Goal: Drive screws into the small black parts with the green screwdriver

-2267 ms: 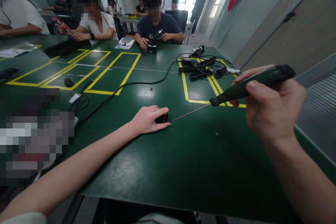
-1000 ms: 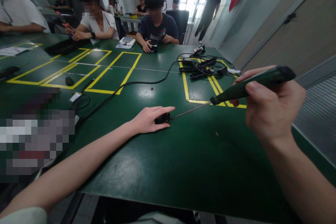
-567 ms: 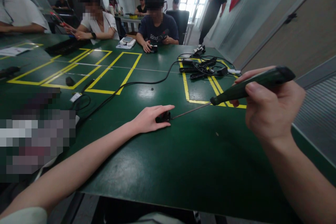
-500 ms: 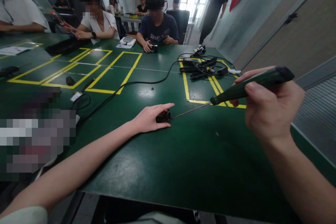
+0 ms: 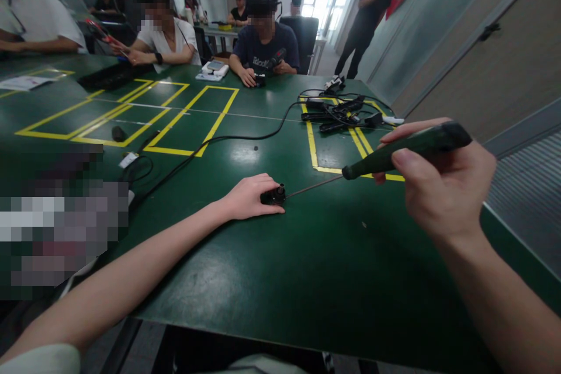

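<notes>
My left hand (image 5: 253, 197) rests on the green table and grips a small black part (image 5: 275, 195) between thumb and fingers. A short round stub stands up from that part. In my right hand (image 5: 447, 184) is a screwdriver (image 5: 403, 151) with a dark green handle, gripped along its length. Its thin metal shaft slants down to the left, and the tip meets or nearly meets the right side of the black part. Whether the tip sits in a screw is too small to tell.
Black cables and adapters (image 5: 346, 114) lie heaped at the back right. One long cable (image 5: 245, 138) crosses the table (image 5: 280, 280). Yellow tape (image 5: 175, 152) marks out rectangles. A person (image 5: 265, 49) sits opposite, others to the left; one person (image 5: 368, 17) stands at the back right.
My right hand and the screwdriver have moved slightly left and down. My left forefinger, stretched out before, is now bent in against the black part. The standing person has shifted right.
</notes>
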`<state>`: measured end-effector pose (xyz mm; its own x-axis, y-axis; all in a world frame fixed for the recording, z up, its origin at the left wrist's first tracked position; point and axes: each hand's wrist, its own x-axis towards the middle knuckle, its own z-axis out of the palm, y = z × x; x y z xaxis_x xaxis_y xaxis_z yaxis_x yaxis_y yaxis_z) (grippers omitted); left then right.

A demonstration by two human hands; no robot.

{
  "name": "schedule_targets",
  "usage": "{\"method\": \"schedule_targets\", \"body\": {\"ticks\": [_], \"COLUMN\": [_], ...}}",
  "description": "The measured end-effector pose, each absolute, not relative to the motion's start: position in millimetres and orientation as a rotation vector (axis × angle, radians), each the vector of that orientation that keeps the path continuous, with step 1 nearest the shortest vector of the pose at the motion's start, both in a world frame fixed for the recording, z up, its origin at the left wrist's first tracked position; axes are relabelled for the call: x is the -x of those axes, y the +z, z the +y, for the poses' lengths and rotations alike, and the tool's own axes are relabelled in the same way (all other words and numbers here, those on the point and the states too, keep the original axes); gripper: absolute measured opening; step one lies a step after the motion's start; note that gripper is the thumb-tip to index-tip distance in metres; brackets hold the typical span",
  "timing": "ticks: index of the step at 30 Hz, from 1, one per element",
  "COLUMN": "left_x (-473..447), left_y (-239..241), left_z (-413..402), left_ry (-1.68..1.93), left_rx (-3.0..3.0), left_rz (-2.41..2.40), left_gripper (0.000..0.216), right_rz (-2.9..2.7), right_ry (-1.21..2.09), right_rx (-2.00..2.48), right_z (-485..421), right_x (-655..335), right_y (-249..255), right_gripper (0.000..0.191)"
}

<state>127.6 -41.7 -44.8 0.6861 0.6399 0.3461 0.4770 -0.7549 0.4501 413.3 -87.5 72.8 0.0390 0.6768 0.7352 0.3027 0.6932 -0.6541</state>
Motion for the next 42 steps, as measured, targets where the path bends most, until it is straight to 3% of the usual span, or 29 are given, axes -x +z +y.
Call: {"method": "schedule_targets", "body": {"ticks": [4, 9, 20, 26, 32, 38, 42], "left_x": [-129, -129, -134, -138, -139, -139, -141], "left_y": [-46, -46, -42, -43, -45, -45, -46], "left_z": [-42, -43, -47, -48, -48, -48, -47], "left_ry": [0.674, 0.672, 0.629, 0.609, 0.587, 0.593, 0.593], "left_rx": [-2.623, -2.635, -2.691, -2.718, -2.739, -2.742, -2.752], "left_rz": [0.875, 0.862, 0.939, 0.96, 0.958, 0.958, 0.955], "left_gripper": [0.038, 0.037, 0.032, 0.03, 0.031, 0.031, 0.031], "right_rz": [-1.594, -1.57, -1.774, -1.913, -1.758, -1.623, -1.738], "right_ry": [0.294, 0.226, -0.13, 0.017, 0.017, 0.006, -0.074], "right_rx": [0.83, 0.852, 1.066, 1.032, 1.224, 1.325, 1.273], "right_z": [-90, -89, -93, -99, -96, -90, -88], "right_x": [-409, -411, -425, -428, -436, -437, -446], "right_y": [79, 87, 96, 108, 97, 93, 90], "right_gripper": [0.013, 0.031, 0.022, 0.008, 0.034, 0.033, 0.021]}}
